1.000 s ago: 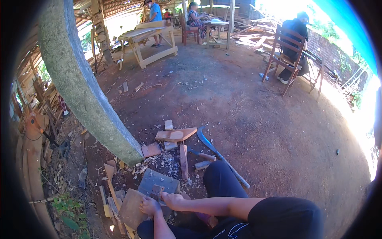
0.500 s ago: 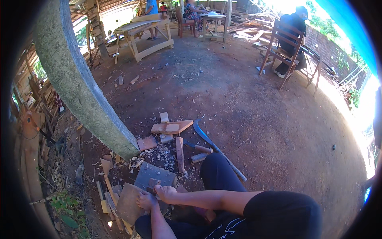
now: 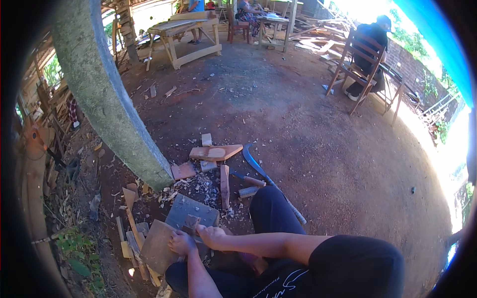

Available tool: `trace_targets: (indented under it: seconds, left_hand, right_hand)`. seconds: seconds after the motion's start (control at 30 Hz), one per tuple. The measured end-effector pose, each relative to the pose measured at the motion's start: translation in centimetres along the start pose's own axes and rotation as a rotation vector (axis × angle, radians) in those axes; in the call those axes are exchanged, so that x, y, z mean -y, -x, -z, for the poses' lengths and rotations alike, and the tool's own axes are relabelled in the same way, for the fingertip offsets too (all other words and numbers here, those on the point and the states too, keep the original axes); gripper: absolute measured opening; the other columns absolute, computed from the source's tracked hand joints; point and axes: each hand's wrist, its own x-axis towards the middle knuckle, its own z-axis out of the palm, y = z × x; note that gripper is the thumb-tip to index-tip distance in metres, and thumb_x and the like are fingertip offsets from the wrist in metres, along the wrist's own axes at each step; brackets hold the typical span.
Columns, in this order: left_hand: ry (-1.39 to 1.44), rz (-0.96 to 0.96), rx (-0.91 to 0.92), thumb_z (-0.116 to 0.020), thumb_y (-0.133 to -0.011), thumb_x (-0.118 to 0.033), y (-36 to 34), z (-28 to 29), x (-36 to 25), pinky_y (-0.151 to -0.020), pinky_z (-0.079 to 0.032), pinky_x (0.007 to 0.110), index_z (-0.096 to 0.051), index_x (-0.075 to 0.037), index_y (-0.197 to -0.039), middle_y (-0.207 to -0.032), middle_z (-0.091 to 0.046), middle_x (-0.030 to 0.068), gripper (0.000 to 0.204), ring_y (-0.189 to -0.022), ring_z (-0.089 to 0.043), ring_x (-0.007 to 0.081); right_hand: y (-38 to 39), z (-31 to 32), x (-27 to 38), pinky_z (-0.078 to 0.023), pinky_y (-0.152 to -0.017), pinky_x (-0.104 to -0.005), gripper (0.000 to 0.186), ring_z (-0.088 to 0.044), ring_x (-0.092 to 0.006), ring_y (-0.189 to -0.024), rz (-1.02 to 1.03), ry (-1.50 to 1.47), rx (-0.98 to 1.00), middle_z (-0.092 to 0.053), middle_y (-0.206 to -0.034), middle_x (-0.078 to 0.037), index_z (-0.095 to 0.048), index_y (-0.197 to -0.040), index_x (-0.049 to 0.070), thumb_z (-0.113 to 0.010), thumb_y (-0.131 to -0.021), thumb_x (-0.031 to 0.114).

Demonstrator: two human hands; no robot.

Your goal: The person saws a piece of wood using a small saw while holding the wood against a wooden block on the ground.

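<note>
My left hand [image 3: 182, 243] is curled closed at the edge of a flat brown wooden block [image 3: 156, 247]; what its fingers hold is hidden. Beside it my right hand [image 3: 211, 237] makes a fist, its thumb side close to a small reddish-brown piece of wood [image 3: 192, 221]. Whatever the right fist grips does not show clearly. The small piece lies over a grey, worn block [image 3: 186, 208] sprinkled with chips. Both blocks sit low in front of my bent legs.
A curved-blade billhook [image 3: 261, 169] lies by my knee, near a wooden-handled tool [image 3: 253, 181]. Ahead are a pointed wood block [image 3: 218, 152] and an upright-lying strip [image 3: 225, 186]. A leaning concrete post [image 3: 99, 89] rises at left. A seated person [image 3: 370, 47] is farther off.
The view has shifted slightly, so the scene sits a little differently. My hands stay close together at the blocks; the small wood piece shows slightly more tilted beside the right fist.
</note>
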Motion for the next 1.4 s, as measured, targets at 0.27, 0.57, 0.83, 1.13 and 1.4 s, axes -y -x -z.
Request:
trace_targets:
  seconds: [0.27,0.57,0.83,1.13,1.4]
  left_hand:
    - [-0.017,0.006,-0.045,-0.050,-0.084,-0.024,-0.2,-0.1,-0.1,-0.072,-0.046,0.046,-0.068,-0.006,-0.084,-0.083,-0.065,0.0164,0.025,-0.080,-0.059,0.0352]
    - [-0.022,-0.013,-0.046,-0.050,-0.084,-0.023,-0.2,0.8,-0.5,-0.072,-0.046,0.046,-0.067,-0.006,-0.083,-0.085,-0.064,0.0159,0.024,-0.080,-0.059,0.0349]
    - [0.001,0.005,-0.080,-0.049,-0.084,-0.023,0.0,0.0,-0.3,-0.072,-0.046,0.046,-0.066,-0.006,-0.082,-0.086,-0.064,0.0158,0.024,-0.080,-0.059,0.0348]
    - [-0.032,0.003,-0.079,-0.051,-0.082,-0.023,-0.4,-0.3,-0.5,-0.070,-0.046,0.046,-0.065,-0.006,-0.080,-0.086,-0.063,0.0157,0.022,-0.080,-0.059,0.0345]
    - [0.005,0.016,-0.035,-0.052,-0.084,-0.027,-0.2,1.4,-0.9,-0.076,-0.045,0.047,-0.066,-0.006,-0.087,-0.090,-0.064,0.0172,0.025,-0.085,-0.059,0.0359]
  right_hand:
    - [-1.4,-0.1,1.0,-0.053,-0.080,-0.0381,0.025,-0.066,-0.0290,-0.099,0.034,0.104,-0.020,-0.064,-0.106,-0.018,-0.040,-0.114,0.004,-0.048,-0.092,0.015]
    - [1.2,-0.1,-0.3,-0.054,-0.076,-0.0391,0.027,-0.067,-0.0308,-0.093,0.016,0.022,-0.057,-0.067,-0.099,-0.017,-0.042,-0.113,0.003,-0.049,-0.092,0.018]
    - [-0.7,-1.4,-0.2,-0.055,-0.074,-0.0380,0.026,-0.069,-0.0283,-0.089,0.071,0.025,-0.088,-0.067,-0.096,-0.018,-0.044,-0.108,0.002,-0.051,-0.091,0.019]
    - [-2.7,-1.0,1.0,-0.053,-0.078,-0.0431,0.022,-0.067,-0.0323,-0.093,0.064,0.047,-0.098,-0.067,-0.099,-0.019,-0.042,-0.110,0.005,-0.047,-0.093,0.018]
    - [1.1,-1.5,-0.6,-0.052,-0.078,-0.0444,0.020,-0.067,-0.0350,-0.091,-0.040,0.047,-0.083,-0.067,-0.096,-0.021,-0.044,-0.106,0.004,-0.040,-0.096,0.021]
